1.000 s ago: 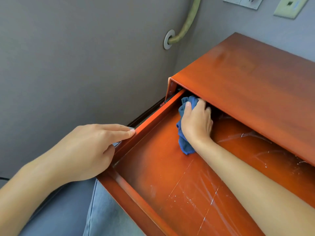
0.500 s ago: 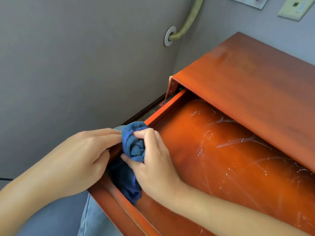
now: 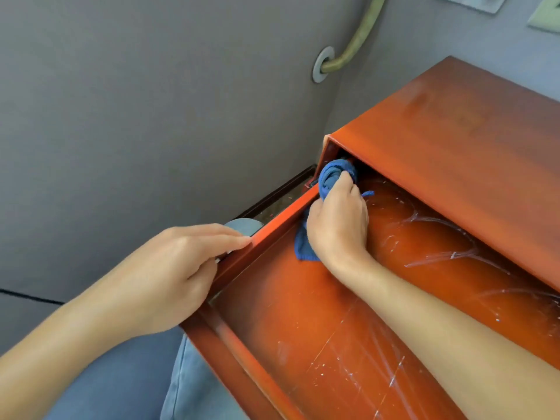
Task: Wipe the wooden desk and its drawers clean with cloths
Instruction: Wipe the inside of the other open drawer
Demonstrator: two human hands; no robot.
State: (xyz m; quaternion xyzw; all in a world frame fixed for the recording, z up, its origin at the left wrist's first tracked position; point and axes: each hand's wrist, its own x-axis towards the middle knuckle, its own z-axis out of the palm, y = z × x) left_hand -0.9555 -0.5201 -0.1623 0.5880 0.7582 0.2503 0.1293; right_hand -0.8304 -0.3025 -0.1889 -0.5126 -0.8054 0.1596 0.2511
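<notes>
Desk (image 3: 448, 140): reddish-orange wood with a glossy finish, pushed into the corner of grey walls, its top filling the upper right of the view. The top looks smooth, with a faint dull haze near the back. One drawer (image 3: 303, 322) is pulled out toward you, same orange wood, open side up. Its floor is heavily marked: pale streaks, curved smear lines under the desk overhang and white specks scattered toward the near end. The left wall of the drawer runs diagonally from the desk's front corner down to the near-left corner.

Your right hand (image 3: 338, 225) is inside the drawer at the far-left corner, fingers curled tight around a blue cloth (image 3: 331, 174). The cloth is bunched into a wad above your thumb, pressed against the top of the drawer's left wall right where it meets the desk body. A loose tail of it hangs below your palm onto the drawer floor, and a thin strand pokes out to the right of your knuckles. Your forearm lies across the drawer floor.

Your left hand (image 3: 178, 268) sits outside the drawer on its left wall, fingers extended and loosely together, tips touching the wall's top edge, thumb tucked under. It holds nothing, just braces the drawer.

Your denim-clad legs (image 3: 188, 386) show under the near-left drawer corner. An olive hose (image 3: 357, 34) enters a wall fitting above the desk.
</notes>
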